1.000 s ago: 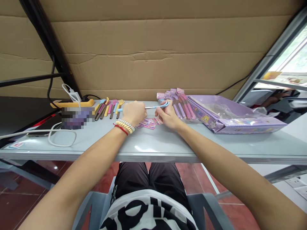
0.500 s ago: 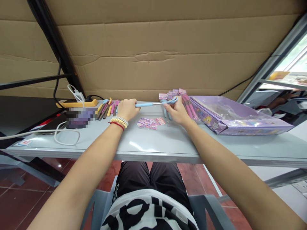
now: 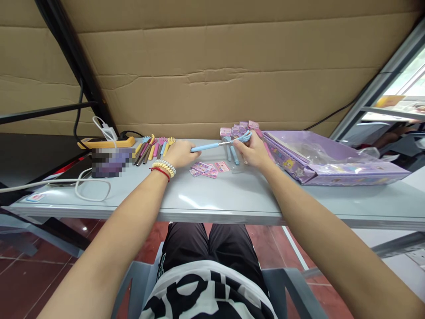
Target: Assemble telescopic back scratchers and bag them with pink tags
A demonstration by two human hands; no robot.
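The left hand (image 3: 181,153) grips the handle of a blue back scratcher (image 3: 207,147), and the right hand (image 3: 257,151) pinches its claw end, above the counter (image 3: 215,195). Loose scratchers (image 3: 156,150) lie at left; at right, tagged packs (image 3: 226,132) seem not opened.

Prob. a small workshop or packing stn, tho can't tell for sure: narrow grey worktop (image 3: 226,195) w/ creased cardboard (image 3: 212,53) behind it, btwn a black metal post (image 3: 63,44) and a grey metal frame (image 3: 357,102). Bagged pcs (image 3: 226,133) w/ printed tops sit nr the back. Also a yellow pwr strip (image 3: 106,143), plastic chair (image 3: 292,283), red floor tiles (image 3: 270,243), wall sockets (image 3: 416,256) at R.
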